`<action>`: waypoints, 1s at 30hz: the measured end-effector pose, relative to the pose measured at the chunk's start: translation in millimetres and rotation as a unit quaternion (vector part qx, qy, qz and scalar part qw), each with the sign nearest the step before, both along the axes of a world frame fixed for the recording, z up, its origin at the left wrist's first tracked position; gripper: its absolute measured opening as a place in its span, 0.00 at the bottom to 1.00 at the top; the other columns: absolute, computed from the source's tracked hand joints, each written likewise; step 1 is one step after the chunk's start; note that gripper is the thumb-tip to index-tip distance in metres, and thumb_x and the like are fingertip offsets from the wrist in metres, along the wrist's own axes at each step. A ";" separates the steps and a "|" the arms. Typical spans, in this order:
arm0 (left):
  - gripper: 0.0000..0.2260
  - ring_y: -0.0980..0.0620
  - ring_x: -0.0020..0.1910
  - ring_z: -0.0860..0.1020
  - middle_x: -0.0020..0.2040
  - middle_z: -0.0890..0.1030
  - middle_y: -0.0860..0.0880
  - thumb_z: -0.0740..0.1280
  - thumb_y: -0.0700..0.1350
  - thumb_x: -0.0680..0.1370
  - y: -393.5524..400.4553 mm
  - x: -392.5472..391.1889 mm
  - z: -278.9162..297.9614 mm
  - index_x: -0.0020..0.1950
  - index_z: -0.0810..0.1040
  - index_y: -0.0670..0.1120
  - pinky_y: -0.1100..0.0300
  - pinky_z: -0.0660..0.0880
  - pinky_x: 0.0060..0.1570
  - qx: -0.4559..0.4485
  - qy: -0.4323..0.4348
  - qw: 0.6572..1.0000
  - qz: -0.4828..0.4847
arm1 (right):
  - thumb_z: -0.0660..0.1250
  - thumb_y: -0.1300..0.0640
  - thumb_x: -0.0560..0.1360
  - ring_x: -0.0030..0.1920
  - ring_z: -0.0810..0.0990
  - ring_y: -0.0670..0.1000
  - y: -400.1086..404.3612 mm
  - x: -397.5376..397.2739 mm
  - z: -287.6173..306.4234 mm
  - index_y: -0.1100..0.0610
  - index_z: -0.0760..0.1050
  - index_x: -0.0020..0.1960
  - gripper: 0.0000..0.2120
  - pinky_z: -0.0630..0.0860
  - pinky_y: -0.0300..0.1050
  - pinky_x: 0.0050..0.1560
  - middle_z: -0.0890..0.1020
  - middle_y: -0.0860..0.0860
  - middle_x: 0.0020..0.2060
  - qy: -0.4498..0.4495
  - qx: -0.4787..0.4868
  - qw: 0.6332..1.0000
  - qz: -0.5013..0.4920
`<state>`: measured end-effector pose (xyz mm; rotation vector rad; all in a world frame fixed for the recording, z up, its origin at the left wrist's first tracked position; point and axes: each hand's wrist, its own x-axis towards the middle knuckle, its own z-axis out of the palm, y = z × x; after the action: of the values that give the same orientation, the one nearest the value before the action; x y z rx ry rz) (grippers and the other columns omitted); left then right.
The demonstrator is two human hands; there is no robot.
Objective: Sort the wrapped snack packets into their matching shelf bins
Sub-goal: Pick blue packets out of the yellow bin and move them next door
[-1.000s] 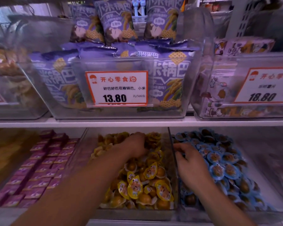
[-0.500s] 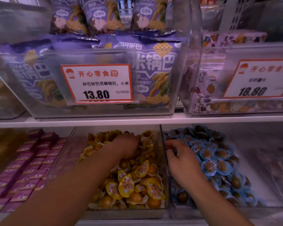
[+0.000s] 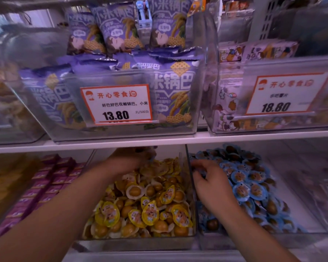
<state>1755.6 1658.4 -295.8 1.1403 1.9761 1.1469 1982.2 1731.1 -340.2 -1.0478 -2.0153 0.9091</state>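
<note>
Lower shelf, middle bin (image 3: 187,186): yellow packets (image 3: 148,210), heaped. Right of it: blue packets (image 3: 250,188); right hand (image 3: 210,184), fingers curled among them, grasp unclear. Bin's far end: left hand (image 3: 133,159), blurred, grasp unclear. Above bin: purple bags (image 3: 170,87).

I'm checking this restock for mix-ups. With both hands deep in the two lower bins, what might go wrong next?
The left hand digs at the back of the yellow packets, under the shelf edge, where its grip is hidden. The right hand works the blue packets right beside the clear divider; one could slip over.
</note>
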 end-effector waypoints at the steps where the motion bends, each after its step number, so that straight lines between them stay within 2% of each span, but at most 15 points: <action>1: 0.05 0.54 0.40 0.83 0.45 0.86 0.49 0.69 0.39 0.77 -6.0 11.9 5.0 0.47 0.84 0.46 0.60 0.77 0.39 0.062 -0.157 0.985 0.046 | 0.64 0.62 0.77 0.55 0.77 0.49 -2.2 0.6 4.7 0.53 0.79 0.59 0.12 0.71 0.39 0.54 0.78 0.49 0.53 0.031 0.035 0.999 -0.016; 3: 0.07 0.48 0.35 0.81 0.42 0.84 0.40 0.65 0.32 0.77 -16.5 40.0 11.6 0.47 0.82 0.38 0.60 0.76 0.29 0.132 -0.340 0.926 0.093 | 0.65 0.59 0.77 0.54 0.78 0.46 -10.2 3.5 18.6 0.51 0.78 0.58 0.11 0.71 0.35 0.53 0.78 0.47 0.51 0.111 0.096 0.989 -0.023; 5: 0.07 0.49 0.32 0.80 0.40 0.81 0.38 0.63 0.30 0.78 -26.7 72.3 13.5 0.50 0.80 0.34 0.62 0.77 0.28 0.145 -0.378 0.906 0.121 | 0.64 0.47 0.77 0.52 0.76 0.41 -22.8 7.0 30.5 0.44 0.74 0.60 0.12 0.70 0.30 0.50 0.75 0.40 0.51 0.136 0.140 0.980 0.025; 7: 0.06 0.49 0.34 0.81 0.40 0.82 0.38 0.63 0.31 0.78 -34.4 101.5 13.8 0.51 0.79 0.32 0.62 0.79 0.31 0.153 -0.412 0.890 0.120 | 0.61 0.35 0.76 0.56 0.74 0.38 -38.7 7.8 35.5 0.41 0.69 0.66 0.21 0.68 0.27 0.53 0.71 0.37 0.55 0.081 0.157 0.979 0.097; 9: 0.09 0.45 0.43 0.81 0.48 0.81 0.33 0.63 0.33 0.78 -38.9 123.6 15.7 0.55 0.78 0.31 0.58 0.81 0.39 0.154 -0.448 0.873 0.114 | 0.55 0.29 0.76 0.60 0.71 0.37 -48.7 8.2 33.7 0.42 0.64 0.72 0.29 0.69 0.32 0.59 0.68 0.38 0.61 -0.006 0.191 0.970 0.152; 12: 0.13 0.42 0.55 0.81 0.57 0.81 0.34 0.59 0.39 0.82 -44.9 135.7 24.3 0.61 0.77 0.32 0.53 0.80 0.51 0.142 -0.511 0.842 0.100 | 0.51 0.32 0.79 0.64 0.69 0.41 -48.6 12.2 33.5 0.47 0.67 0.73 0.29 0.70 0.38 0.63 0.68 0.42 0.64 -0.048 0.219 0.962 0.157; 14: 0.18 0.43 0.57 0.81 0.59 0.81 0.36 0.56 0.44 0.83 -54.5 133.2 34.0 0.64 0.76 0.33 0.54 0.81 0.51 0.128 -0.556 0.820 0.046 | 0.53 0.38 0.81 0.63 0.71 0.42 -47.9 14.9 34.3 0.49 0.70 0.71 0.25 0.70 0.37 0.62 0.71 0.44 0.63 -0.043 0.236 0.959 0.150; 17: 0.22 0.42 0.62 0.79 0.62 0.79 0.37 0.57 0.49 0.82 -69.0 128.4 40.8 0.66 0.75 0.34 0.54 0.76 0.57 0.133 -0.587 0.798 -0.016 | 0.60 0.44 0.81 0.59 0.74 0.39 -51.0 15.9 35.1 0.51 0.72 0.68 0.19 0.71 0.33 0.58 0.74 0.44 0.59 0.045 0.188 0.973 0.128; 19: 0.23 0.43 0.63 0.79 0.62 0.80 0.37 0.59 0.51 0.79 -70.9 131.3 37.6 0.67 0.75 0.36 0.51 0.72 0.63 0.134 -0.563 0.815 -0.037 | 0.64 0.45 0.79 0.56 0.77 0.40 -53.1 15.7 33.6 0.50 0.76 0.64 0.16 0.74 0.35 0.55 0.76 0.42 0.55 0.113 0.142 0.977 0.113; 21: 0.25 0.46 0.60 0.81 0.60 0.82 0.39 0.59 0.53 0.76 -67.4 133.9 32.2 0.66 0.75 0.38 0.52 0.77 0.59 0.131 -0.527 0.838 -0.051 | 0.67 0.45 0.76 0.53 0.81 0.44 -54.2 16.6 36.0 0.47 0.79 0.59 0.13 0.79 0.41 0.51 0.80 0.41 0.52 0.171 0.075 0.977 0.098; 23: 0.23 0.47 0.59 0.81 0.59 0.83 0.43 0.59 0.54 0.76 -62.6 132.0 29.7 0.65 0.76 0.41 0.55 0.81 0.54 0.126 -0.468 0.872 -0.073 | 0.70 0.47 0.74 0.46 0.84 0.43 -46.1 21.9 36.9 0.45 0.80 0.54 0.10 0.80 0.38 0.42 0.84 0.43 0.46 0.220 0.018 0.973 0.062; 25: 0.15 0.49 0.56 0.83 0.55 0.85 0.50 0.62 0.52 0.79 -59.7 116.6 20.2 0.61 0.79 0.48 0.56 0.81 0.49 0.116 -0.275 0.953 -0.060 | 0.71 0.50 0.74 0.39 0.83 0.41 -26.0 37.2 36.9 0.46 0.80 0.51 0.06 0.77 0.32 0.35 0.84 0.43 0.39 0.217 0.012 0.976 0.004; 27: 0.08 0.55 0.50 0.83 0.51 0.85 0.54 0.64 0.47 0.81 -60.8 90.7 8.7 0.58 0.81 0.53 0.58 0.80 0.51 0.109 0.017 0.993 -0.034 | 0.70 0.51 0.75 0.40 0.83 0.42 1.0 61.5 33.0 0.47 0.80 0.53 0.07 0.75 0.30 0.35 0.84 0.44 0.38 0.069 0.046 0.996 -0.045; 29: 0.11 0.63 0.49 0.80 0.55 0.83 0.56 0.67 0.51 0.79 -62.2 69.9 -3.7 0.61 0.79 0.56 0.64 0.76 0.53 0.046 0.208 0.974 -0.075 | 0.67 0.48 0.75 0.53 0.82 0.50 17.1 78.4 21.5 0.49 0.80 0.58 0.13 0.78 0.40 0.49 0.84 0.47 0.50 -0.205 0.110 0.971 -0.061; 30: 0.17 0.64 0.52 0.78 0.59 0.80 0.56 0.67 0.58 0.76 -61.8 65.1 -10.1 0.64 0.76 0.57 0.65 0.75 0.55 -0.014 0.258 0.958 -0.122 | 0.66 0.46 0.76 0.60 0.78 0.53 19.2 80.8 15.4 0.49 0.80 0.61 0.16 0.76 0.45 0.57 0.82 0.49 0.56 -0.279 0.131 0.949 -0.063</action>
<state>1820.7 1596.6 -305.9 1.7486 2.1275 0.7363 2063.0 1750.3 -324.9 -1.3659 -2.4006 0.2713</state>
